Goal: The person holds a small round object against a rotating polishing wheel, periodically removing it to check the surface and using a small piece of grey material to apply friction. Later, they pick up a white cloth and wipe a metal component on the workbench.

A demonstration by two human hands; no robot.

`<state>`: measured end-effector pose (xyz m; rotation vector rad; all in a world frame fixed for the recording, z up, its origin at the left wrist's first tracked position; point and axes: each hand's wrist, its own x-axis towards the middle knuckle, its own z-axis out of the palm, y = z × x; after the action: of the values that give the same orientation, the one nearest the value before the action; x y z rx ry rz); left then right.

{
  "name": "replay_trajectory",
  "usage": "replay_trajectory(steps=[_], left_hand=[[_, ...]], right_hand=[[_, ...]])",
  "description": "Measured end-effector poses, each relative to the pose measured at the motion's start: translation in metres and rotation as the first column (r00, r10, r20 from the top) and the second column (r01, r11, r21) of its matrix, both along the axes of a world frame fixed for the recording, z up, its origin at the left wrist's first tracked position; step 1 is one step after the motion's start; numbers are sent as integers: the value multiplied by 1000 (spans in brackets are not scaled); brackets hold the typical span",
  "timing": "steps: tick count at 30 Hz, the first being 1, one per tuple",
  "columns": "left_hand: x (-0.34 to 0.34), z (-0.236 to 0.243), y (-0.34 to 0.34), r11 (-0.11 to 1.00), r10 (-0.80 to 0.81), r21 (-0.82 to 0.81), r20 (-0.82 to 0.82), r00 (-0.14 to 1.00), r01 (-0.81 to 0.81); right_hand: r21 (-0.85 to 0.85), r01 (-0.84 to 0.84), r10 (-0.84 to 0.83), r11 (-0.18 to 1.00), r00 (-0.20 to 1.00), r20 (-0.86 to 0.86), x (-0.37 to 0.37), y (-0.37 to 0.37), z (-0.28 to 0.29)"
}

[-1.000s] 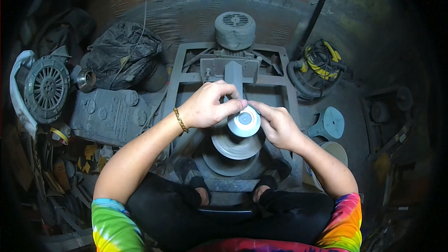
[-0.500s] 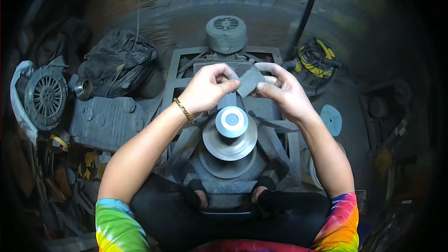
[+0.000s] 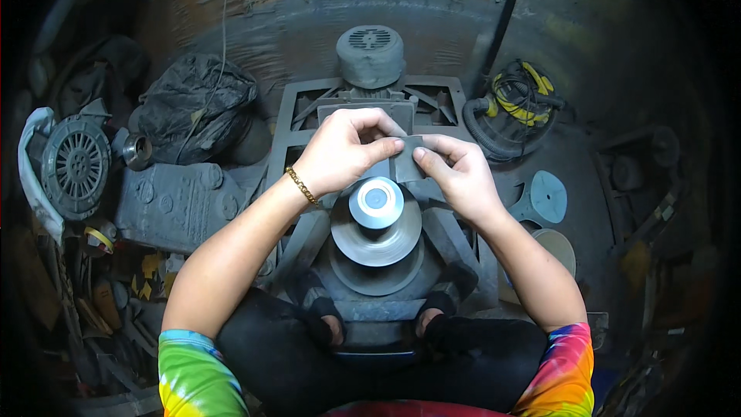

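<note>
Fingers [image 3: 394, 141] of both hands pinch a small grey sheet [image 3: 407, 161], holding it flat between them above a stepped metal wheel. Left hand [image 3: 340, 150], a gold bracelet [image 3: 302, 185] on its wrist, curls over the sheet's near-left corner with thumb and forefinger closed on it; right hand [image 3: 455, 174] grips the opposite edge, thumb on top and fingers tucked beneath. Directly below the fingertips sits the wheel [image 3: 376, 220], a stack of grey discs topped by a shiny cap with a blue centre, not touched by either hand. Beyond the knuckles stands a dusty grey motor [image 3: 370, 54] with a vented top, mounted at the far end of a grey metal frame [image 3: 289, 120] that runs beneath both hands. To the left of the left hand lie a crumpled black bag [image 3: 197, 104], a blocky grey casting [image 3: 174, 205] and, farther out, a ribbed round wheel part [image 3: 76, 164]. To the right of the right hand rests a coil of black and yellow hose [image 3: 517, 104], with two pale discs [image 3: 548, 197] lying nearer the forearm. Below the wrists, the person sits cross-legged in dark trousers and a tie-dye shirt (everything around wears a coat of grey dust).
</note>
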<state>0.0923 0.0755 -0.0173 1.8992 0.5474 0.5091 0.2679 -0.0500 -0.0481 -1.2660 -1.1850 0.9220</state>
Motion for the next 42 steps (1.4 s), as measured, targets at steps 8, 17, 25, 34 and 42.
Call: replay_trajectory(steps=[8, 17, 25, 34, 42], left_hand=[[-13, -2, 10, 986, -168, -17, -167, 972, 167], [-17, -15, 12, 974, -189, 72, -262, 946, 214], [-16, -9, 13, 951, -189, 170, -335, 923, 257], [-18, -26, 16, 977, -157, 111, -186, 970, 180], [-16, -18, 15, 977, -157, 94, -300, 941, 192]], right_hand=[[41, 65, -69, 997, 993, 96, -15, -16, -25], [418, -62, -175, 906, 845, 505, -19, -27, -41], [322, -43, -114, 946, 885, 452, -22, -27, -45], [259, -38, -81, 965, 897, 436, -24, -23, -42], [228, -47, -53, 973, 908, 415, -20, -24, -39]])
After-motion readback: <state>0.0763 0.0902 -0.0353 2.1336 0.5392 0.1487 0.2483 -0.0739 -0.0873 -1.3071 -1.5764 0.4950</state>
